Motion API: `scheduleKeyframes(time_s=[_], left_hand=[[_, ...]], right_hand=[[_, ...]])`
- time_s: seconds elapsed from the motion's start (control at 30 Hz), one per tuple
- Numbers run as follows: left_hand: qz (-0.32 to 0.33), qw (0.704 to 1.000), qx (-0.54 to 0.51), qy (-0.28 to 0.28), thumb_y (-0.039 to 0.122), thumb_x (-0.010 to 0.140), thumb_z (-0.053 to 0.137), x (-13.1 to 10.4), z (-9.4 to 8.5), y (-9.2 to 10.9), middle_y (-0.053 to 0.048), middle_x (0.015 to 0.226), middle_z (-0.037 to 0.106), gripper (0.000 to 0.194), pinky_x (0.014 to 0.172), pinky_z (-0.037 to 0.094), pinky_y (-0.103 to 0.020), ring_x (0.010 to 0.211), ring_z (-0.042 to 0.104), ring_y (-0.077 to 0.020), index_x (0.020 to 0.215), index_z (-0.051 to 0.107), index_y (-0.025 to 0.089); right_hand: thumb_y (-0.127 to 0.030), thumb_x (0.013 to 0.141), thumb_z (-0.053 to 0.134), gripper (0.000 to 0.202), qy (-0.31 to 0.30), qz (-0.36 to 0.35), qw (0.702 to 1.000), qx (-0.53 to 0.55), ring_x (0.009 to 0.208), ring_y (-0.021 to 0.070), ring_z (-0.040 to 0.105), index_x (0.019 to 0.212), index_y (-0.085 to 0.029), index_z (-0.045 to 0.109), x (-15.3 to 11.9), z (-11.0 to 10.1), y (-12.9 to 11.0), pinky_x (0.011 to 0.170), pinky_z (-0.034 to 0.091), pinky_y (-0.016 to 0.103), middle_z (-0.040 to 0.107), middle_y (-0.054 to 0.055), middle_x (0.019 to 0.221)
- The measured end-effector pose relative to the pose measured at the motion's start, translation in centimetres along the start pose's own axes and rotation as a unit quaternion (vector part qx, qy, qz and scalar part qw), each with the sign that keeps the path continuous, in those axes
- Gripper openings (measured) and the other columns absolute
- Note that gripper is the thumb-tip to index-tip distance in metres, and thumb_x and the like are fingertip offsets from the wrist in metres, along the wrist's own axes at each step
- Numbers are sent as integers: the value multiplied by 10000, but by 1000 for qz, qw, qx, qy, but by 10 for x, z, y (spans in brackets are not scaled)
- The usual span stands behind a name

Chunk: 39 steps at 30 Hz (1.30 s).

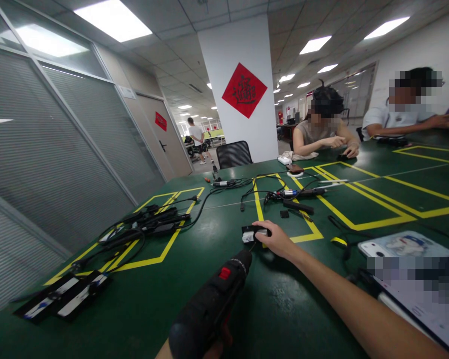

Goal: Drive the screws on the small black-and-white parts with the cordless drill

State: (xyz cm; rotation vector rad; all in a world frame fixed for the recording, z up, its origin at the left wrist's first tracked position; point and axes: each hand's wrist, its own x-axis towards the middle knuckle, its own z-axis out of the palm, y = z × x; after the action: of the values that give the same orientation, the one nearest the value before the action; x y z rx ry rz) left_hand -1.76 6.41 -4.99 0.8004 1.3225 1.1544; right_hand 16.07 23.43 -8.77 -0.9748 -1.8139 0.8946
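Note:
My left hand (214, 350) is wrapped round the handle of a black cordless drill (205, 304) with a red switch, mostly hidden beneath it at the bottom edge. The drill slants up and to the right, its thin bit close to a small black part with a white piece (249, 236); whether they touch is unclear. My right hand (271, 238) reaches in from the lower right and grips that part on the green table, fingers closed over its right side.
Cables and black adapters (153, 224) lie at the left, near two black-and-white strips (73, 296). Beyond my right hand are a screwdriver-like tool (295, 193) and small black pieces. A phone (407, 245) and a laptop-like device (415, 304) lie right. Two people sit across the table.

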Motion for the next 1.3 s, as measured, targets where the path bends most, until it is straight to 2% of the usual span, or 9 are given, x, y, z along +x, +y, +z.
scheduleKeyframes(time_s=[0.17, 0.3, 0.37, 0.57, 0.73, 0.9, 1.03, 1.17, 1.3], left_hand=[[-8, 1000, 9, 26, 333, 717, 501, -1, 0, 1, -68, 1101, 627, 432, 340, 379, -215, 479, 586, -145, 1132, 545, 224], [15, 999, 22, -22, 420, 679, 514, 1, -1, 5, -1, 1209, 554, 453, 307, 368, -213, 769, 642, -243, 1098, 582, 259], [9, 999, 37, -33, 426, 648, 546, 3, -2, 3, -6, 1217, 547, 502, 296, 360, -221, 765, 642, -265, 1122, 566, 263], [4, 999, 23, 24, 371, 691, 529, 6, -10, -7, -61, 1098, 625, 499, 379, 431, -245, 798, 642, -274, 1169, 517, 230], [53, 994, 78, 56, 259, 685, 555, 1, -10, 2, -9, 1150, 599, 382, 479, 496, -283, 799, 636, -265, 1064, 598, 251], [53, 994, 83, 56, 252, 698, 545, -6, -1, 10, -15, 1117, 619, 364, 532, 531, -300, 841, 635, -267, 1056, 613, 233], [39, 994, 74, 72, 255, 737, 509, -8, 2, 11, -14, 1080, 639, 335, 549, 549, -297, 761, 657, -233, 1052, 618, 227], [55, 993, 61, 79, 226, 792, 428, -7, 5, 10, 15, 1012, 670, 307, 831, 508, -358, 960, 606, -232, 1021, 631, 249], [138, 990, 12, -10, 212, 835, 321, -7, 11, 11, 48, 1160, 589, 363, 1024, 339, -334, 1153, 467, -191, 1037, 622, 240]], right_hand=[[-235, 718, 521, 356, -3, 7, 1000, 3, 892, 167, 538, 1068, -202, 579, 0, 0, -1, 834, 409, 299, 563, 41, 1007], [-236, 718, 523, 360, -7, 7, 1000, 6, 895, 169, 537, 1073, -208, 575, 0, -1, -2, 831, 410, 295, 562, 42, 1015], [-243, 723, 519, 360, -6, 6, 1000, 6, 897, 169, 536, 1077, -208, 572, 0, -1, -1, 826, 409, 291, 559, 43, 1020], [-251, 723, 522, 357, -8, 2, 1000, 2, 901, 171, 537, 1074, -208, 574, -1, -1, -1, 832, 403, 293, 563, 42, 1007], [-245, 727, 515, 357, -5, 2, 1000, -1, 894, 167, 538, 1077, -209, 572, -1, -1, -1, 830, 406, 289, 564, 41, 1018], [-247, 725, 516, 366, -7, 6, 1000, -3, 873, 163, 543, 1085, -201, 570, 0, -1, -2, 821, 411, 287, 563, 45, 1021], [-250, 727, 516, 364, -5, 4, 1000, -7, 873, 162, 542, 1082, -195, 571, 0, -1, -2, 825, 407, 286, 564, 44, 1014], [-245, 726, 513, 368, -7, 6, 1000, -6, 863, 159, 543, 1086, -199, 570, -1, -1, -2, 820, 409, 283, 564, 42, 1013], [-247, 725, 514, 368, -7, 7, 1000, -2, 860, 160, 544, 1086, -198, 570, -1, -1, -3, 818, 411, 285, 564, 43, 1013]])
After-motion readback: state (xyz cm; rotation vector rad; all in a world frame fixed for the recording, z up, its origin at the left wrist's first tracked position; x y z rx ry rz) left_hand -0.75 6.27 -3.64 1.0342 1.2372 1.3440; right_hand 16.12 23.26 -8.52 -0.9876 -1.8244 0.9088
